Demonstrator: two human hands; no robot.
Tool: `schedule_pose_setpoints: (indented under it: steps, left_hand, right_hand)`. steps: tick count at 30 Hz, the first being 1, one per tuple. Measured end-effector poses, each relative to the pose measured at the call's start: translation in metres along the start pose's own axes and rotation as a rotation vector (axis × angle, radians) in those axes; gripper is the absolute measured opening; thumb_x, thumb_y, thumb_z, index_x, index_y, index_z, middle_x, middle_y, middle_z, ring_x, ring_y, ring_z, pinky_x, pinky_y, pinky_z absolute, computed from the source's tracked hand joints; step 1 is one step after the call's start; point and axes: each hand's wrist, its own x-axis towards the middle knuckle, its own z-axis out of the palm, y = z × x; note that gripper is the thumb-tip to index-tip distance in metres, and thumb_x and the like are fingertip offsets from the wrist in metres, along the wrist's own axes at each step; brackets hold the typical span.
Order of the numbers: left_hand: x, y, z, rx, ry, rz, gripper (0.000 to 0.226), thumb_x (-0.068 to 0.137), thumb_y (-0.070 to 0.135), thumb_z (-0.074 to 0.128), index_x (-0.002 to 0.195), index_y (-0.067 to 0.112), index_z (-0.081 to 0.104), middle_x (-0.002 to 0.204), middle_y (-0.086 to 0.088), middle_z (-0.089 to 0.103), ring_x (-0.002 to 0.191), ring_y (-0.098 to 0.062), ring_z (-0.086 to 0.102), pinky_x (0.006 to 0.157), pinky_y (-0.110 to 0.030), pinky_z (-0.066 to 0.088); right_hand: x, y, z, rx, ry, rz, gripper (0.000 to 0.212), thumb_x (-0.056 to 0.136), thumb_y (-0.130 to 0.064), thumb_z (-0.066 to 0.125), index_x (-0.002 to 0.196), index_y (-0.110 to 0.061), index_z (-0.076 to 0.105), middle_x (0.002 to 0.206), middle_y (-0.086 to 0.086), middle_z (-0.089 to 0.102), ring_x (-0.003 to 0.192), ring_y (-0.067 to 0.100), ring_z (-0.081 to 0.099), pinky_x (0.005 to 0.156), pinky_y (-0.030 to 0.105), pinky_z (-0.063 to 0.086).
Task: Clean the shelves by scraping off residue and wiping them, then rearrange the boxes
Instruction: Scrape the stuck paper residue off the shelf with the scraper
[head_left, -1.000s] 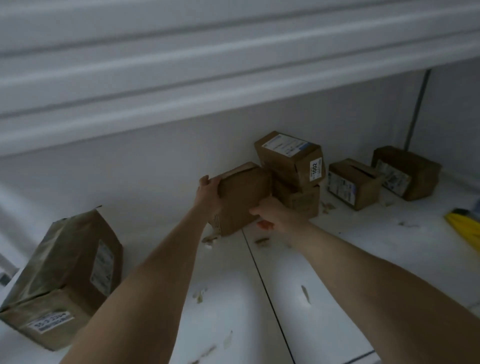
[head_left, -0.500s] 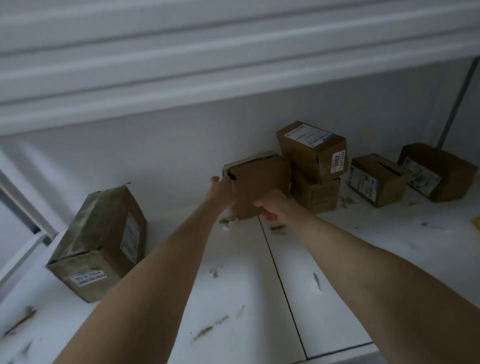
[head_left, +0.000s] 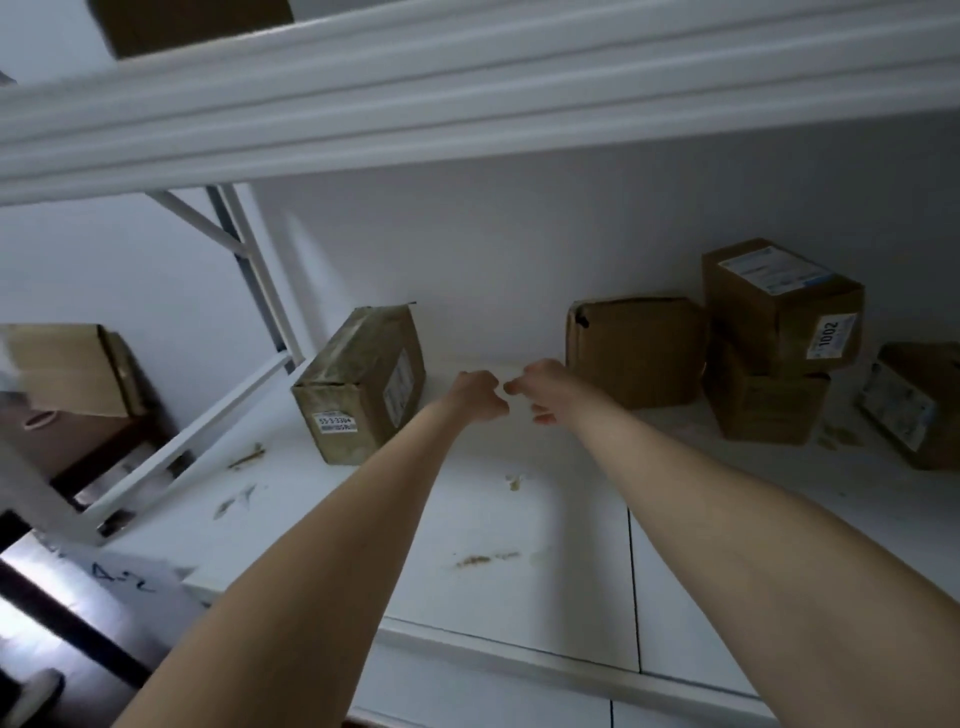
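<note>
The white shelf (head_left: 519, 597) has little brown stains (head_left: 472, 560) on it. A taped brown box (head_left: 358, 384) sits on the left, turned a bit, and a plain brown box (head_left: 636, 351) stands by the back wall. Right beside it, a top box (head_left: 779, 306) with a 1002 sticker sits on a bottom box (head_left: 763, 410).

A stockroom: white metal shelves (head_left: 519, 525) with labelled cardboard boxes (head_left: 779, 306)

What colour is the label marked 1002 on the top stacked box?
White label with dark digits, on the brown box; head view.
</note>
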Motion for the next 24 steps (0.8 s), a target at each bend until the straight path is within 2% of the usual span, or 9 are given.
schedule_pose_setpoints:
  steps: [2,6,9,12,15,17,18,21,24]
  left_hand:
    - [-0.003,-0.012,-0.003,0.027,0.029,-0.020,0.053,0.093,0.016,0.051,0.143,0.007,0.036,0.148,-0.013,0.037,0.137,-0.027,0.035,0.107,-0.030,0.032]
    - [0.000,-0.043,-0.022,0.038,0.124,-0.070,0.048,0.090,0.018,0.052,0.137,0.008,0.046,0.142,-0.013,0.044,0.132,-0.027,0.041,0.106,-0.032,0.036]
    - [0.026,-0.080,-0.039,-0.007,0.257,-0.103,0.048,0.081,0.039,0.048,0.122,0.015,0.056,0.124,-0.014,0.058,0.114,-0.033,0.055,0.094,-0.041,0.049]
    - [0.034,-0.106,-0.064,0.021,0.370,-0.150,0.069,0.070,0.058,0.038,0.131,0.026,0.045,0.128,-0.012,0.054,0.118,-0.035,0.051,0.095,-0.048,0.047]
    - [0.038,-0.131,-0.086,0.051,0.292,-0.281,0.089,0.077,0.066,0.054,0.146,0.018,0.025,0.140,-0.020,0.041,0.130,-0.039,0.038,0.103,-0.050,0.035]
    - [0.049,-0.151,-0.093,0.065,0.213,-0.354,0.104,0.071,0.078,0.051,0.147,0.014,0.021,0.143,-0.022,0.036,0.131,-0.039,0.037,0.105,-0.051,0.035]
    - [0.056,-0.161,-0.094,0.065,0.192,-0.373,0.109,0.067,0.083,0.049,0.147,0.014,0.021,0.143,-0.022,0.036,0.129,-0.040,0.038,0.104,-0.052,0.037]
    - [0.087,-0.188,-0.092,0.058,0.147,-0.413,0.112,0.066,0.087,0.043,0.148,0.015,0.016,0.144,-0.023,0.034,0.128,-0.041,0.040,0.102,-0.053,0.039]
    - [0.116,-0.208,-0.091,-0.053,0.127,-0.415,0.121,0.053,0.094,0.042,0.143,0.015,0.024,0.134,-0.019,0.046,0.115,-0.038,0.053,0.095,-0.049,0.047]
  right_hand:
    - [-0.001,-0.003,0.010,0.013,-0.024,0.010,0.043,0.091,-0.019,0.062,0.129,-0.005,0.050,0.117,0.013,0.055,0.098,0.025,0.053,0.087,0.037,0.049]
    - [-0.003,-0.019,0.032,0.086,-0.076,0.022,0.044,0.091,-0.020,0.063,0.130,-0.006,0.049,0.121,0.013,0.055,0.097,0.025,0.052,0.088,0.036,0.048]
    - [0.006,-0.035,0.051,0.143,-0.103,0.029,0.052,0.091,-0.023,0.063,0.137,-0.009,0.043,0.133,0.009,0.050,0.107,0.027,0.054,0.089,0.036,0.048]
    - [0.018,-0.051,0.070,0.191,-0.111,0.033,0.057,0.091,-0.027,0.063,0.140,-0.008,0.040,0.133,0.010,0.050,0.104,0.029,0.058,0.083,0.036,0.049]
    - [0.033,-0.067,0.096,0.224,-0.119,0.031,0.051,0.091,-0.031,0.063,0.133,-0.006,0.046,0.111,0.011,0.055,0.085,0.024,0.059,0.080,0.035,0.049]
    - [0.044,-0.075,0.114,0.231,-0.120,0.034,0.046,0.092,-0.033,0.061,0.127,-0.005,0.051,0.093,0.008,0.055,0.073,0.020,0.058,0.075,0.032,0.051]
    - [0.049,-0.078,0.123,0.233,-0.120,0.035,0.045,0.092,-0.034,0.060,0.125,-0.005,0.052,0.092,0.007,0.055,0.071,0.020,0.057,0.071,0.031,0.051]
    - [0.061,-0.084,0.143,0.262,-0.103,0.059,0.047,0.092,-0.038,0.059,0.125,-0.005,0.053,0.107,0.011,0.060,0.074,0.021,0.061,0.057,0.025,0.050]
    - [0.071,-0.085,0.153,0.316,-0.067,0.090,0.048,0.092,-0.040,0.059,0.126,-0.006,0.053,0.111,0.012,0.061,0.076,0.022,0.062,0.056,0.024,0.049]
